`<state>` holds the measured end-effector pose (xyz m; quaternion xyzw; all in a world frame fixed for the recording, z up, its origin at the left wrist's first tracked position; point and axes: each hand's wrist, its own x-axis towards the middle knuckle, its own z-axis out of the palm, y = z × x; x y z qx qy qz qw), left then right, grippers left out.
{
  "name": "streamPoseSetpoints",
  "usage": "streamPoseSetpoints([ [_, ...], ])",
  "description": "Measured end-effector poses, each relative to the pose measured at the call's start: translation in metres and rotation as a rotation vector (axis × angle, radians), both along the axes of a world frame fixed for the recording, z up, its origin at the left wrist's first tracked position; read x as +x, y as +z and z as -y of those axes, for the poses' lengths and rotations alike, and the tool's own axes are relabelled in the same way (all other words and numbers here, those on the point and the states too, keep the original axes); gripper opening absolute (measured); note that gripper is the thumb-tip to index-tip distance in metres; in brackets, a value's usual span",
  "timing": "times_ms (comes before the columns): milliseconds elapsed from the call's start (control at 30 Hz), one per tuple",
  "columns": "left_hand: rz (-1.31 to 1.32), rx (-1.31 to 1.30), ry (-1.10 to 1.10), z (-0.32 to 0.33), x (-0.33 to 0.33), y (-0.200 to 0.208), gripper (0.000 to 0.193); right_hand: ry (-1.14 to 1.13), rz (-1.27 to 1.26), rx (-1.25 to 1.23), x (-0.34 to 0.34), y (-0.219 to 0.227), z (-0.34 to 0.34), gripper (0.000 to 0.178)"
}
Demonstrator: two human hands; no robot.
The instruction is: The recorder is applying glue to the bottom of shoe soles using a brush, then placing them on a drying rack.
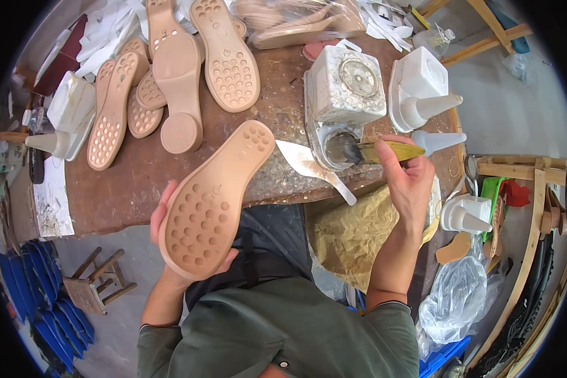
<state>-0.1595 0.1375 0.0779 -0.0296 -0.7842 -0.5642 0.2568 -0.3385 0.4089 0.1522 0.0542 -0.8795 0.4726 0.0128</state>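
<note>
My left hand (164, 217) holds a tan rubber shoe sole (214, 198) from underneath, tread side up, its toe end reaching over the brown worktable (138, 176). My right hand (409, 183) grips a yellow-handled brush (384, 151) whose bristles dip into an open glue pot (337, 151) below a white square container (346, 82). A flat metal scraper (312, 169) lies on the table edge between sole and pot.
Several more tan soles (170, 69) lie at the table's back left. White nozzle bottles (422, 88) stand at the right, another bottle (60, 126) at the left. A small wooden stool (97, 283) sits on the floor lower left; plastic bags (453, 296) lower right.
</note>
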Motion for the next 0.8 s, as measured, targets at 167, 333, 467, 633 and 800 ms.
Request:
streamPoseSetpoints([
  [167,-0.009,0.099,0.140,-0.021,0.003,0.017,0.090,-0.015,0.068,0.058,-0.003,-0.020,-0.009,0.020],
  [333,0.468,1.272,-0.245,-0.014,0.020,0.040,0.099,-0.034,0.089,-0.181,0.007,-0.021,-0.029,0.018],
  [467,0.669,1.816,-0.459,-0.015,0.034,0.055,0.097,0.044,0.038,-0.783,0.036,0.003,-0.019,0.020],
  [633,0.617,1.596,-0.485,-0.033,0.058,0.074,0.081,0.145,-0.025,-0.916,0.093,0.049,0.042,0.020],
  [800,0.642,1.453,-0.433,-0.036,0.075,0.086,0.083,0.111,-0.014,-0.826,0.111,0.066,0.064,0.016],
])
